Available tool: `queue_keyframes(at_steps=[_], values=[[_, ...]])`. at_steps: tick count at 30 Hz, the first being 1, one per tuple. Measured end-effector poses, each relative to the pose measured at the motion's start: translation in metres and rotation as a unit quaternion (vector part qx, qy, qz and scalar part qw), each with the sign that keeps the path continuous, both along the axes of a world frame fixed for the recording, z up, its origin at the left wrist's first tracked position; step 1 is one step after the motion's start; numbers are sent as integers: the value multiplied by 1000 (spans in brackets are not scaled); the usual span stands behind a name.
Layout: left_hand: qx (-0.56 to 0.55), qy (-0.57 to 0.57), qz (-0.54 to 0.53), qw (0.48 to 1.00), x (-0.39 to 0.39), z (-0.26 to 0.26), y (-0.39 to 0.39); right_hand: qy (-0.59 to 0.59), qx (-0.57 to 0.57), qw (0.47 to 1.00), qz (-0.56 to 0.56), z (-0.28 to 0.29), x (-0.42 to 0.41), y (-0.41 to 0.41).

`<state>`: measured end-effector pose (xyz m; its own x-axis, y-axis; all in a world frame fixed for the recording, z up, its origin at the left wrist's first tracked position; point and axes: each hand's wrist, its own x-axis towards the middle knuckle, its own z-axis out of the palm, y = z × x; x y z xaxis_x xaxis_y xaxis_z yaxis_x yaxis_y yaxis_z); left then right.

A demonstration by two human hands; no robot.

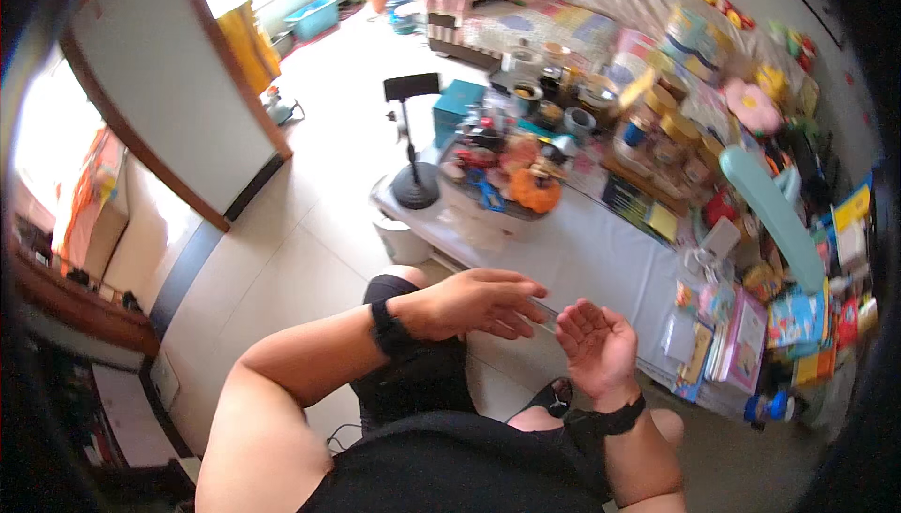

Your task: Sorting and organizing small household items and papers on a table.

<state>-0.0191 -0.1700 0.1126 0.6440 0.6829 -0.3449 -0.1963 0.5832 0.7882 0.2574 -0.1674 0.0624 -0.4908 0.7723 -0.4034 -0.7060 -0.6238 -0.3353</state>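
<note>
My left hand (475, 304) is raised at the near edge of the table, palm inward, fingers extended and holding nothing. Facing it across a small gap, my right hand (595, 347) has its palm up and its fingers slightly curled, with nothing in it. Both wrists wear black bands. Beyond them lies the white-covered table (598, 245). Nearest to my left hand on it are a clear plastic bag (475, 228) and a container topped with an orange item (535, 190) and blue-handled scissors (487, 190). A stack of books (739, 340) lies to the right of my right hand.
A black stand with a round base (415, 185) is at the table's left end, beside a teal box (456, 108). Jars (679, 126), cups and a light-teal desk lamp (774, 217) crowd the far and right sides. A white bin (402, 240) stands below the left end.
</note>
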Motion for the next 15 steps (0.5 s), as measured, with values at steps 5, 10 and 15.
queue_keyframes(at_steps=[5,10,15], values=[[-99,-77,285,950,-70,-40,-65,-73,-42,993,82,0,-141,19],[-62,-315,385,865,-92,-101,-79,32,72,981,174,-18,-237,14],[-50,-348,503,790,-63,-78,-56,-195,446,865,124,-16,-259,3]])
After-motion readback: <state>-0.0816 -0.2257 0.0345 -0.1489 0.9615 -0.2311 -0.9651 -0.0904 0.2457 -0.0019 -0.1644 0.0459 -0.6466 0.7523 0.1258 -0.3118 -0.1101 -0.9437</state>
